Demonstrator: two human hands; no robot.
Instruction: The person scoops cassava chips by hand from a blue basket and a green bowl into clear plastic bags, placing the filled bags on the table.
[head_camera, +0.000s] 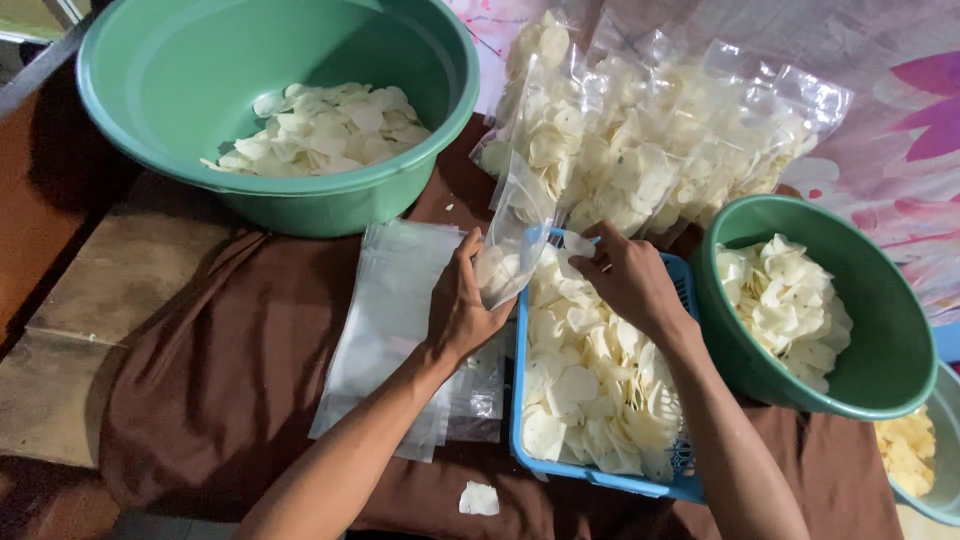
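A brown cloth (230, 370) covers the work surface, and on it at upper left stands the large green basin (180, 150) with a shallow layer of pale raw chips. Behind the hands lies a heap of filled clear packets (660, 150), and at right a smaller green bowl (880, 350) holds more chips. In the middle sits a blue plastic basket (520, 400) piled with thin, round, cream-coloured chips (590, 380). Left of it lies a stack of empty clear bags (390, 320). The left hand (462, 305) is closed around the lower side of an upright clear plastic bag (515, 235), held just above the basket's near corner with a few chips already inside. The right hand (625, 275) is curled over the pile, fingers pinching chips near the bag's mouth. The bag looks light, limp and slippery, best held near its open rim so the mouth stays wide. The chips look stiff, brittle and weightless, so a loose scooping grip probably suits them better than a squeeze. One stray chip (478, 498) lies on the cloth.
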